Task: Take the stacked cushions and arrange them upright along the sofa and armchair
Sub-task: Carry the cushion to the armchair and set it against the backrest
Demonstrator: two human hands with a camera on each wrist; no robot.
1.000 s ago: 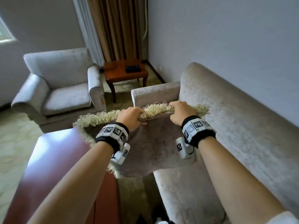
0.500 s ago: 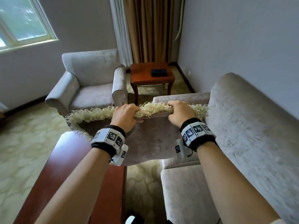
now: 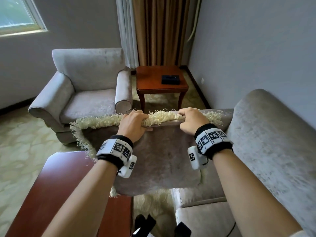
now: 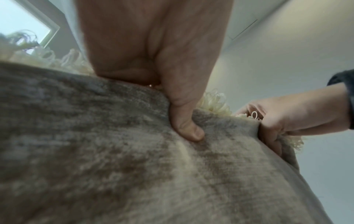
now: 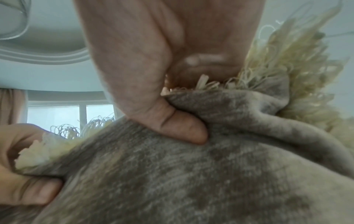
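A grey-brown velvet cushion [image 3: 159,159] with a cream fringe hangs upright in the air in front of me. My left hand [image 3: 135,123] grips its top edge left of the middle, thumb pressed into the fabric [image 4: 189,130]. My right hand [image 3: 191,120] grips the same edge further right, its thumb [image 5: 184,130] dug into the cloth. The cushion [image 5: 191,181] fills both wrist views. The grey armchair [image 3: 85,93] stands ahead on the left with a bare seat. The grey sofa [image 3: 273,151] runs along my right side, its near arm behind the cushion.
A red-brown coffee table [image 3: 65,194] lies low on my left, close to the cushion's lower corner. A small wooden side table [image 3: 160,82] with a dark box [image 3: 170,79] stands in the corner between armchair and sofa. Patterned carpet [image 3: 22,151] covers the floor.
The view has swung up and left, bringing the armchair and side table nearer the centre. The cushion has come forward with me, both hands keeping the same grip on its top edge.
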